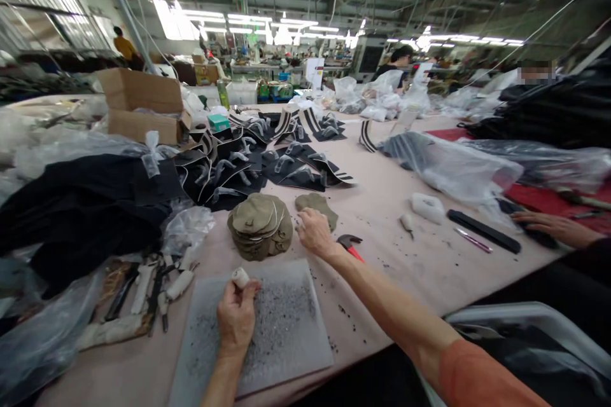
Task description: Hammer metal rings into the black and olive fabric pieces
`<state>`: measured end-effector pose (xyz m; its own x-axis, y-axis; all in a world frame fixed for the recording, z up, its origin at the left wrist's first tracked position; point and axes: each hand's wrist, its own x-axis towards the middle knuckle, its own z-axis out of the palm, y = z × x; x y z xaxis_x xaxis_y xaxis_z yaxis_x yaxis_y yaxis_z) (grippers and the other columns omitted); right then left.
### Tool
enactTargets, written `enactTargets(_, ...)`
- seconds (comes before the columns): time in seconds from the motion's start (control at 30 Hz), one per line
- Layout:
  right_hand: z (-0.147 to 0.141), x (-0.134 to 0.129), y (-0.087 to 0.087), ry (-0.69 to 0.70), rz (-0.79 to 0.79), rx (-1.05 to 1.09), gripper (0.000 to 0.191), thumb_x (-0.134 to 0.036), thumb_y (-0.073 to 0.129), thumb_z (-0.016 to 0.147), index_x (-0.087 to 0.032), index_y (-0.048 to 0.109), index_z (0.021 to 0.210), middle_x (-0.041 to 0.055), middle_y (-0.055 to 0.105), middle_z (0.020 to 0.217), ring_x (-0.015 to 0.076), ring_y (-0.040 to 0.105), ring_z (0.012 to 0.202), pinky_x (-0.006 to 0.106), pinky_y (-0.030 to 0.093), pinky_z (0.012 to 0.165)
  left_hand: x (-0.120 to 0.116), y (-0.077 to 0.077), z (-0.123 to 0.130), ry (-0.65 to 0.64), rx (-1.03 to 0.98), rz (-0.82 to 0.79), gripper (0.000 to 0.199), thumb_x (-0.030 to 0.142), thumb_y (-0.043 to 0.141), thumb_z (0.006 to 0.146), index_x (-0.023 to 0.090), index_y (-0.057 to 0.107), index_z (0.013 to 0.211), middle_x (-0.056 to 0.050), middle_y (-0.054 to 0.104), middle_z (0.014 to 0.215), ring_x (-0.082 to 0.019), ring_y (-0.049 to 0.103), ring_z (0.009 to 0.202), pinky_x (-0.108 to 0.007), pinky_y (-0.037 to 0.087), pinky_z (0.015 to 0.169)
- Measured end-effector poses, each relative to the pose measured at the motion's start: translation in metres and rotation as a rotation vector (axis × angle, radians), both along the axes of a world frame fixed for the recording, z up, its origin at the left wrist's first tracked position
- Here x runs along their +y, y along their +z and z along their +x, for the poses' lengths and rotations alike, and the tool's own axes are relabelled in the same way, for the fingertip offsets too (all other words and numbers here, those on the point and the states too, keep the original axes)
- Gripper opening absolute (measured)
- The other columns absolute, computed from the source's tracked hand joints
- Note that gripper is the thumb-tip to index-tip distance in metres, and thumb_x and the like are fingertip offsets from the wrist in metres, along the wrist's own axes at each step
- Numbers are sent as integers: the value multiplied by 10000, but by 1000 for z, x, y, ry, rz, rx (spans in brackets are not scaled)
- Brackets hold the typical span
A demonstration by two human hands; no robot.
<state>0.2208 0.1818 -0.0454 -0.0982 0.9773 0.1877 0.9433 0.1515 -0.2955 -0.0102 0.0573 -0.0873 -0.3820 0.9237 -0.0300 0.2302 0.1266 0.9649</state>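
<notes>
My left hand (237,318) is closed round a tool with a white-wrapped handle (240,277); its lower end is hidden in the fingers. It is over a translucent cutting board (291,324) strewn with small dark bits. Farther forward, my right hand (314,233) has bent fingers closed at the near edge of an olive fabric piece (325,208); the fingertips show only in part. Left of that hand sits a stack of olive fabric pieces (260,226) with pale edges. A hammer with a red handle (352,248) lies beside my right forearm.
Wrapped hand tools (153,292) lie left of the board. Black panels with plastic-covered straps (267,159) spread behind the stack. At right are a white-handled awl (406,225), a white block (428,208), a black strip (483,231), a pen (472,240) and another person's hand (548,224).
</notes>
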Motion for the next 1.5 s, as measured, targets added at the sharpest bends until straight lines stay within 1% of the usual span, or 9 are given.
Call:
enactTargets(0.1,51,6,-8,-156,-175,-134,331,-269,638,849,-145,670,1155,154,635,1255,272,567,1159,351,414,948,1,2,1,0,-4,15,442,631,665,720,209,677,851,-77,770,750,-301,753,753,-363,603,711)
enactTargets(0.2,79,9,-19,-155,-248,-143,271,-246,631,846,-133,702,1082,139,674,1143,228,612,1045,292,431,866,2,2,2,9,-6,14,451,632,671,709,205,680,853,-78,769,746,-302,753,753,-366,605,714)
enactTargets(0.43,80,7,-31,-131,-231,-160,236,-125,500,922,-100,711,1025,178,664,1141,230,591,1085,280,419,886,3,-2,0,6,25,26,443,622,665,732,198,678,860,-78,764,743,-292,747,734,-362,598,711)
enactTargets(0.57,80,10,-24,-120,-214,-161,255,-69,472,908,-111,713,979,165,692,1046,214,626,967,286,417,813,3,-1,-1,5,62,46,426,604,661,748,193,676,861,-83,765,742,-293,746,732,-361,592,699)
enactTargets(0.73,75,10,7,-142,-117,-151,318,-158,369,983,-87,664,1077,181,674,1079,239,606,949,334,397,816,2,2,3,16,50,54,389,572,657,755,193,658,847,-73,759,720,-268,740,693,-341,585,678)
enactTargets(0.93,34,-50,31,204,161,-215,237,-165,435,955,-123,662,903,156,659,995,260,540,923,389,352,892,1,-1,8,20,-20,56,342,524,672,744,199,634,845,-54,750,710,-242,728,683,-319,558,675)
enactTargets(1.1,-8,-133,2,561,178,-252,201,-68,484,898,-161,654,844,98,638,883,239,505,830,435,337,988,-1,-3,9,6,-8,87,325,503,671,778,190,631,853,-52,747,716,-225,721,669,-300,548,666)
enactTargets(1.3,-16,-165,-41,550,191,-102,202,-71,478,922,-173,648,883,104,651,1083,231,514,932,430,338,1057,-1,-4,8,-23,-61,108,323,490,674,790,177,632,856,-60,750,722,-217,718,667,-295,549,661)
enactTargets(1.5,-11,-164,-40,508,215,-26,167,-101,495,935,-169,645,960,100,647,1141,229,524,974,442,332,1083,1,0,7,-50,-153,91,345,482,710,758,161,638,862,-42,728,697,-209,717,664,-283,552,633)
